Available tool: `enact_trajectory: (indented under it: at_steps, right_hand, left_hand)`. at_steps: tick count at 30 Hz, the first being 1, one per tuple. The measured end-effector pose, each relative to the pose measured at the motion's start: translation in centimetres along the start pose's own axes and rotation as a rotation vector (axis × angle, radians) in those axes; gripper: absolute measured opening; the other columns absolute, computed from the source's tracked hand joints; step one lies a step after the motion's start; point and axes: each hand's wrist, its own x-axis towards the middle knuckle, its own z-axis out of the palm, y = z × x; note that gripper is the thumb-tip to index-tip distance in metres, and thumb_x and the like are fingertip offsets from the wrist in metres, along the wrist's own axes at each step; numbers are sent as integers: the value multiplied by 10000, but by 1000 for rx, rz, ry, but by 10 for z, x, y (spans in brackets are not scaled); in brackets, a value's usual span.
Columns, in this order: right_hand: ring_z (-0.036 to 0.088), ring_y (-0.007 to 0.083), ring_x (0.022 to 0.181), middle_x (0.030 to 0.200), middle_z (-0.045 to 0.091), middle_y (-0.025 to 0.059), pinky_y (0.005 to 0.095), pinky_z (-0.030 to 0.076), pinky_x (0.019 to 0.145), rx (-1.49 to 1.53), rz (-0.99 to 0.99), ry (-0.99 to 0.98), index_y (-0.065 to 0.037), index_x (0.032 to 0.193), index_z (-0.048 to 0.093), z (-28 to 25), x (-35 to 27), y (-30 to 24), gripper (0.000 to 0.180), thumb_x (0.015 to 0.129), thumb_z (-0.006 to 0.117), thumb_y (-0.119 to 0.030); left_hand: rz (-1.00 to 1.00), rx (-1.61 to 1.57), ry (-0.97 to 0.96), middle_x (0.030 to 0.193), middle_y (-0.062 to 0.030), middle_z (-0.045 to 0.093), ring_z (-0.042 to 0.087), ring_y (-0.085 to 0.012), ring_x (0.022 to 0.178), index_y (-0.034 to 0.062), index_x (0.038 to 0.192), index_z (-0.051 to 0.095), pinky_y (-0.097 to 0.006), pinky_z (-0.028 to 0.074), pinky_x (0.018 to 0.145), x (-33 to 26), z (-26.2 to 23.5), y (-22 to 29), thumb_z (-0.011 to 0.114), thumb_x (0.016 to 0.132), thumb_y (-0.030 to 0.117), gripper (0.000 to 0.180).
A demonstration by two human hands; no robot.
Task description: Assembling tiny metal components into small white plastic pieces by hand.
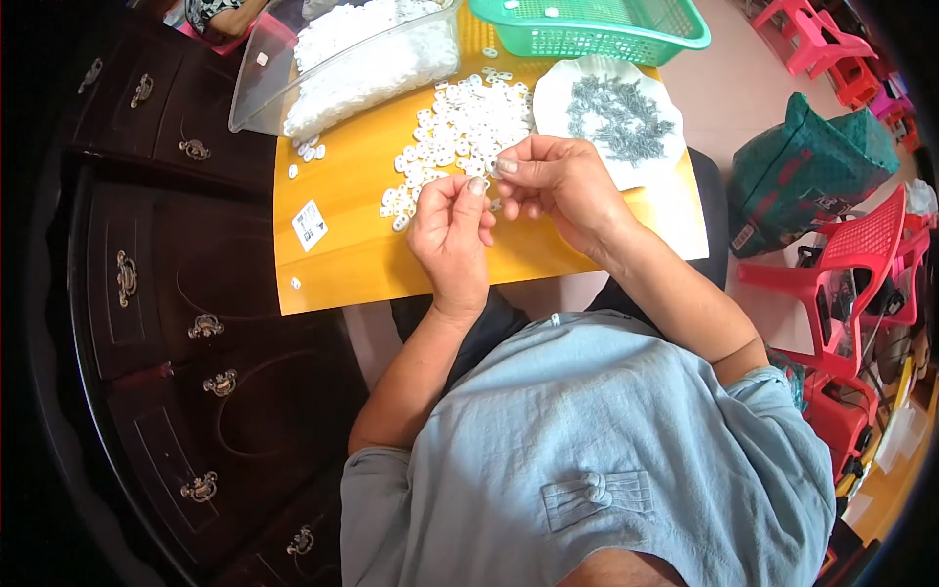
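Over the yellow table, my left hand [451,235] and my right hand [570,186] meet fingertip to fingertip. The left thumb and forefinger pinch a small white plastic piece [485,183], mostly covered by the fingers. Right beside it, the other thumb and forefinger are closed too; what they hold is too small and hidden to name. A loose spread of small white plastic pieces with holes [460,127] lies just beyond both hands. To the right of it stands a white scalloped plate [554,98] bearing a heap of small grey metallic-looking parts [626,117].
A clear plastic bin [256,88] full of white pieces and a green basket [587,42] stand at the table's [362,259] far side. Dark drawers [147,235] line the left. On the right are a green bag [807,166] and pink plastic chairs [846,254]. Someone's arm shows far left.
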Motion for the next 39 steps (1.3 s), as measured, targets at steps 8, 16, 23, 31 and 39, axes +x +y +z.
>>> enact_trajectory:
  at_steps: [8, 16, 23, 31, 39]
  right_hand:
    - [619, 121, 600, 770, 670, 63, 215, 431, 528, -36, -42, -46, 1, 917, 645, -2, 2, 2, 101, 938, 613, -92]
    - [621, 127, 597, 756, 666, 68, 214, 419, 517, -85, -44, -158, 4, 925, 651, -18, -4, -10, 112, 935, 624, -104]
    - [639, 137, 584, 732, 662, 77, 201, 425, 487, -29, 4, -240, 15, 914, 645, -22, -11, -8, 111, 924, 640, -96]
    - [632, 143, 544, 718, 660, 96, 194, 404, 437, 35, 79, -331, 37, 881, 627, -27, -18, -6, 128, 926, 633, -83]
    - [627, 152, 537, 678, 638, 95, 185, 379, 423, 149, 107, -337, 31, 864, 619, -22, -26, -2, 138, 914, 653, -93]
  left_hand:
    - [-4, 4, -61, 799, -27, 611, 548, -57, 649, 9, 948, 591, -193, 440, 518, 6, 1, -2, 609, 965, 85, 80]
    - [-133, -200, -270, 908, -89, 647, 586, -112, 693, -68, 1130, 604, -216, 481, 560, 14, -7, 13, 643, 924, 14, 225]
    - [-16, -84, -411, 966, -92, 665, 626, -121, 796, -71, 1178, 604, -209, 491, 601, 6, -8, 14, 698, 858, -54, 335]
    - [-22, -147, -436, 937, -108, 668, 635, -129, 763, -81, 1101, 623, -213, 496, 570, 4, -14, 11, 743, 813, -53, 313]
    - [29, -278, -356, 886, -108, 665, 610, -124, 692, -79, 1029, 628, -203, 468, 547, -6, 1, 8, 790, 787, 3, 302]
